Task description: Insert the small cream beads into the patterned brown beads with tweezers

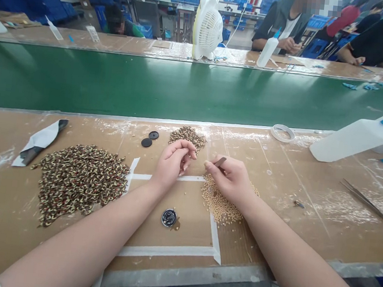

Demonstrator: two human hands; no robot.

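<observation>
My left hand [173, 163] is curled in a pinch over the brown work surface [169, 223], fingertips closed on a small piece I cannot make out. My right hand [230, 179] grips a thin dark tool, likely tweezers [219, 162], its tip pointing toward the left fingers. Under the right hand lies a pile of small pale beige parts [221, 206]. Just beyond the hands is a small heap of dark-and-tan parts [188, 136]. A large heap of the same dark-and-tan parts [80, 179] spreads at the left. A small round black dish [169, 217] sits between my forearms.
Two black discs [150, 138] lie near the small heap. A white squeeze bottle with blue nozzle [356, 138], a tape ring [282, 133] and spare tweezers [363, 198] are at the right. A green conveyor belt [183, 90] runs across; a fan [208, 26] and seated people are beyond.
</observation>
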